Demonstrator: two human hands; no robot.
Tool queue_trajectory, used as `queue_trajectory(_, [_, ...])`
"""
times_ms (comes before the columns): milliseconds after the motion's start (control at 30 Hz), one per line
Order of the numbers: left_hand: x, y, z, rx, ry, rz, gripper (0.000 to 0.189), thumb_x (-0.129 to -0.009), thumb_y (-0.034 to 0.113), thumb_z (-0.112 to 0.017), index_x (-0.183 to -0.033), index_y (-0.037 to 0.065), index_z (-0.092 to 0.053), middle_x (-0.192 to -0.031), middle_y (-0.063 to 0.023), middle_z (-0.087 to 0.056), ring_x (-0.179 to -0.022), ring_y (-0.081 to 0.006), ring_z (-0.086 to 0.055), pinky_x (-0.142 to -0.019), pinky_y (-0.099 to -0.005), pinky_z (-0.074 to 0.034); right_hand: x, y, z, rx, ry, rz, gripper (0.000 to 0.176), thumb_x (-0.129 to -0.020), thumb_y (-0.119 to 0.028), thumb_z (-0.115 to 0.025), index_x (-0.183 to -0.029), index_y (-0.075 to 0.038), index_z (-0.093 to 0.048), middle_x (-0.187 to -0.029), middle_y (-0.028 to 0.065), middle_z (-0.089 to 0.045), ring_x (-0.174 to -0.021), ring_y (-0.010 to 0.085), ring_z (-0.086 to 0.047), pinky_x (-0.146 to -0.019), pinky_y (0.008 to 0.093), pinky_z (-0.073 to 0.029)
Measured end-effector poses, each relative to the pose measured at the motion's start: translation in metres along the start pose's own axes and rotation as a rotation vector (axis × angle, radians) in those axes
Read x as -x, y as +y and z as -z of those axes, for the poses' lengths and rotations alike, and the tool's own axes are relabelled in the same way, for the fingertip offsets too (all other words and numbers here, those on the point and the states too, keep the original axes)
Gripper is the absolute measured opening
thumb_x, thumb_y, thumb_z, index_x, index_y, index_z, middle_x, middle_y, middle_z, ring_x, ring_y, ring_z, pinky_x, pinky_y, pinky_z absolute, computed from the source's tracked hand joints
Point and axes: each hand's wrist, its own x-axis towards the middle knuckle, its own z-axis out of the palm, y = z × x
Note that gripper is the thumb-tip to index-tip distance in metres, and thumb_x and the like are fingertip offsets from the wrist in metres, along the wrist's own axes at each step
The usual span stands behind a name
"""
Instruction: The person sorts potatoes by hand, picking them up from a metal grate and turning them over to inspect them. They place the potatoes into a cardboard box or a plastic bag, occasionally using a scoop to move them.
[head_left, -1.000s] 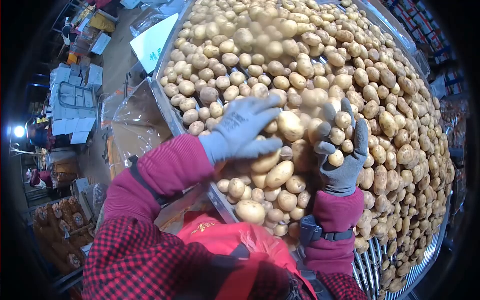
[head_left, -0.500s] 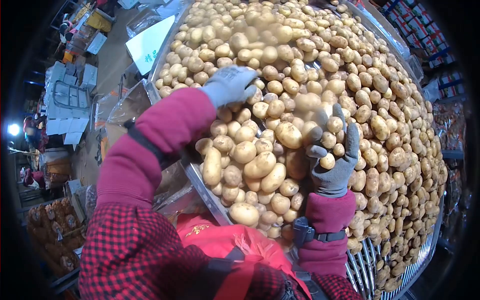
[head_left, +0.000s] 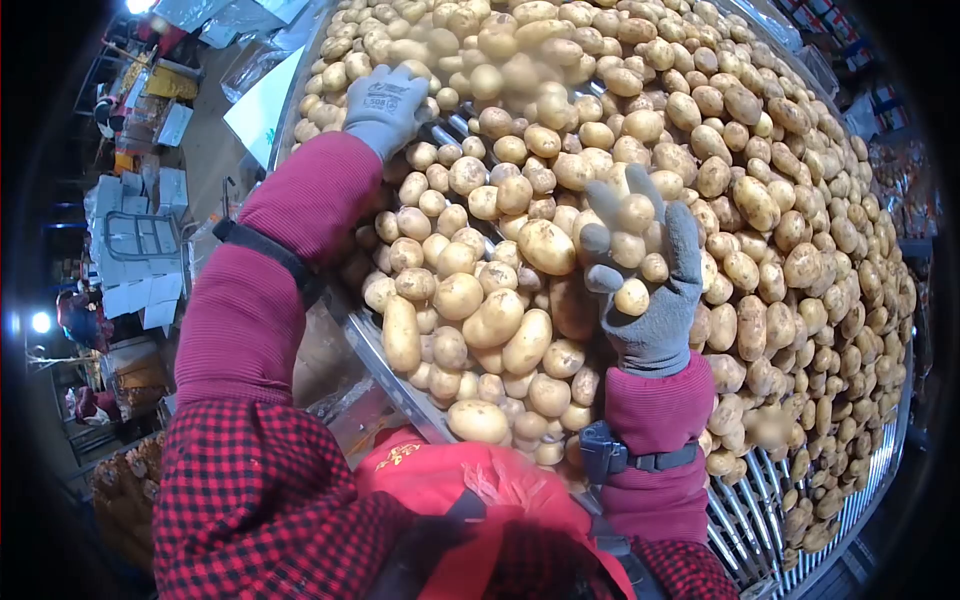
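Note:
Gloved in grey, my left hand (head_left: pixel 385 108) lies palm down on the potatoes near the far left edge of the heap, its fingers apart and touching potatoes. My right hand (head_left: pixel 655 290), also in a grey glove, is turned palm up over the heap. Several small potatoes (head_left: pixel 631 297) rest in its palm and between its curled fingers. Larger potatoes (head_left: pixel 493 318) lie between my hands and close to my body. Potatoes of many sizes cover most of the slatted metal surface (head_left: pixel 745 510).
A metal edge (head_left: pixel 385 375) runs along the near left side of the heap. Beyond it stand white boxes (head_left: pixel 140 240) and a white carton panel (head_left: pixel 262 112). Another person (head_left: pixel 80 318) is at the far left. Stacked goods line the right side.
My left hand has moved left and away from me across the potatoes, and bare slats now show beside it. My right hand still holds small potatoes and has shifted slightly. The view has tilted.

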Motion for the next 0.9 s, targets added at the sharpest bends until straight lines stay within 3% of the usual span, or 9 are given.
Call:
queue_trajectory(100, [-0.002, 0.017, 0.016, 0.102, 0.033, -0.028, 0.029, -0.097, 0.043, -0.063, -0.111, 0.018, -0.070, -0.110, -0.0065, -0.068, -0.103, -0.0297, -0.064, -0.090, -0.0442, -0.052, -0.003, -0.001, 0.001, -0.124, -0.024, -0.069, 0.061, -0.111, -0.042, -0.039, -0.160, -0.005, -0.035, -0.147, 0.0232, -0.055, -0.101, 0.0239, -0.068, -0.063, 0.0258, -0.057])
queue_trajectory(267, [-0.013, 0.055, 0.033, 0.303, -0.516, 0.062, 0.055, -0.090, 0.053, -0.067, -0.122, 0.009, -0.068, -0.128, -0.0164, -0.070, -0.119, -0.0341, -0.066, -0.098, -0.0475, -0.052, -0.004, 0.002, -0.002, 0.022, 0.000, -0.014, 0.061, -0.111, -0.044, -0.038, -0.160, -0.007, -0.035, -0.148, 0.0228, -0.054, -0.101, 0.0226, -0.068, -0.064, 0.0249, -0.057])
queue_trajectory(367, [-0.025, 0.067, 0.025, 0.287, -0.550, 0.112, 0.054, -0.089, 0.048, -0.071, -0.126, 0.008, -0.066, -0.127, -0.0157, -0.070, -0.119, -0.0342, -0.066, -0.097, -0.0476, -0.053, -0.002, 0.002, -0.004, 0.094, 0.010, 0.010, 0.061, -0.111, -0.043, -0.039, -0.159, -0.006, -0.036, -0.147, 0.0220, -0.055, -0.100, 0.0210, -0.067, -0.064, 0.0249, -0.057])
queue_trajectory(633, [-0.007, 0.067, -0.002, 0.425, -0.359, 0.017, 0.040, -0.090, 0.046, -0.072, -0.112, 0.012, -0.069, -0.106, -0.0165, -0.072, -0.102, -0.0350, -0.070, -0.086, -0.0483, -0.054, -0.002, 0.005, 0.000, 0.178, -0.055, 0.069, 0.059, -0.112, -0.040, -0.038, -0.158, -0.003, -0.038, -0.149, 0.0197, -0.054, -0.106, 0.0211, -0.067, -0.064, 0.0215, -0.055])
queue_trajectory(700, [-0.007, 0.067, -0.006, 0.455, -0.350, 0.052, 0.042, -0.090, 0.048, -0.072, -0.113, 0.014, -0.070, -0.103, -0.0156, -0.073, -0.100, -0.0343, -0.071, -0.086, -0.0470, -0.054, -0.001, 0.012, -0.004, 0.462, 0.008, 0.279, 0.057, -0.113, -0.038, -0.037, -0.158, -0.002, -0.038, -0.150, 0.0196, -0.053, -0.106, 0.0221, -0.067, -0.063, 0.0221, -0.054])
queue_trajectory(767, [-0.007, 0.064, -0.009, 0.493, -0.388, 0.087, 0.043, -0.089, 0.048, -0.073, -0.115, 0.014, -0.070, -0.103, -0.0142, -0.073, -0.101, -0.0331, -0.071, -0.087, -0.0460, -0.054, -0.005, -0.002, 0.008, -0.171, -0.153, -0.084, 0.059, -0.104, -0.004, -0.057, -0.158, -0.008, -0.033, -0.160, 0.0191, -0.041, -0.119, 0.0262, -0.068, -0.081, 0.0256, -0.064])
queue_trajectory(800, [-0.003, 0.065, -0.005, 0.541, -0.332, 0.130, 0.041, -0.088, 0.045, -0.076, -0.115, 0.015, -0.072, -0.101, -0.0119, -0.073, -0.099, -0.0318, -0.071, -0.087, -0.0442, -0.055, -0.003, 0.010, 0.014, 0.129, -0.159, 0.133, 0.059, -0.104, -0.004, -0.056, -0.159, -0.013, -0.035, -0.161, 0.0199, -0.040, -0.121, 0.0282, -0.067, -0.079, 0.0259, -0.063])
queue_trajectory(833, [0.001, 0.065, 0.000, 0.550, -0.317, 0.136, 0.041, -0.088, 0.045, -0.076, -0.115, 0.015, -0.072, -0.101, -0.0119, -0.073, -0.099, -0.0318, -0.071, -0.087, -0.0442, -0.055, -0.006, 0.020, 0.019, 0.829, -0.259, 0.625, 0.059, -0.105, -0.003, -0.054, -0.159, -0.017, -0.035, -0.162, 0.0202, -0.039, -0.125, 0.0306, -0.064, -0.077, 0.0269, -0.063])
queue_trajectory(900, [0.017, 0.064, 0.032, 0.761, -0.106, 0.260, 0.040, -0.089, 0.040, -0.077, -0.117, 0.012, -0.072, -0.101, -0.0113, -0.073, -0.099, -0.0310, -0.070, -0.087, -0.0425, -0.055, -0.003, 0.020, 0.017, 0.548, -0.283, 0.482, 0.058, -0.106, -0.005, -0.053, -0.160, -0.019, -0.035, -0.163, 0.0199, -0.037, -0.130, 0.0325, -0.061, -0.076, 0.0279, -0.062])
